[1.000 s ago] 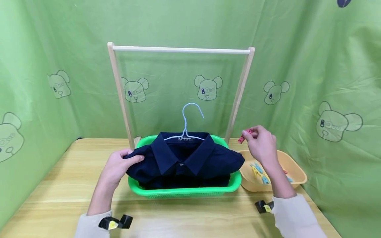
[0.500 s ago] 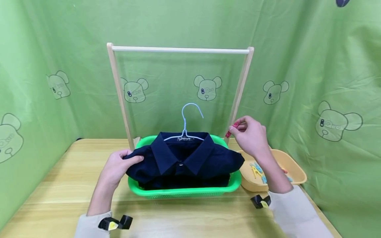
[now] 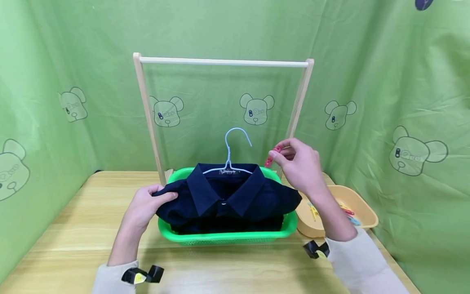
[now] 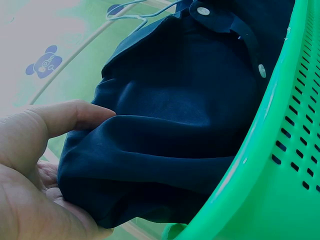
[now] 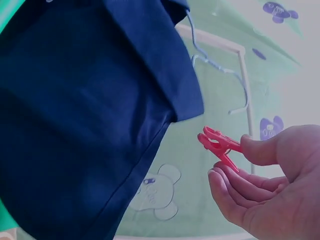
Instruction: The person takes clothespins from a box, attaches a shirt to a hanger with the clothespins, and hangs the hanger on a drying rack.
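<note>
A dark navy collared shirt (image 3: 224, 204) lies in a green basket (image 3: 235, 237), with a pale blue wire hanger (image 3: 228, 155) set inside its collar and the hook standing up. My left hand (image 3: 145, 206) pinches the shirt's shoulder at the left; the left wrist view shows thumb and fingers on either side of the fabric (image 4: 150, 135). Between thumb and fingers of my right hand (image 3: 299, 165) is a red clothespin (image 3: 272, 157), raised behind the shirt's right shoulder. In the right wrist view the clothespin (image 5: 220, 146) is apart from the collar, its handles under the thumb and fingers.
A wooden rack with a white rail (image 3: 224, 61) stands behind the basket. To the right, an orange-tan tray (image 3: 361, 204) holds several coloured clothespins (image 3: 346, 210), partly hidden by my right forearm. Green curtains (image 3: 220, 24) enclose the wooden table (image 3: 73, 228).
My right hand has carried the red clothespin leftward and slightly up, from above the tray toward the shirt's collar. The left hand and the shirt have stayed in place.
</note>
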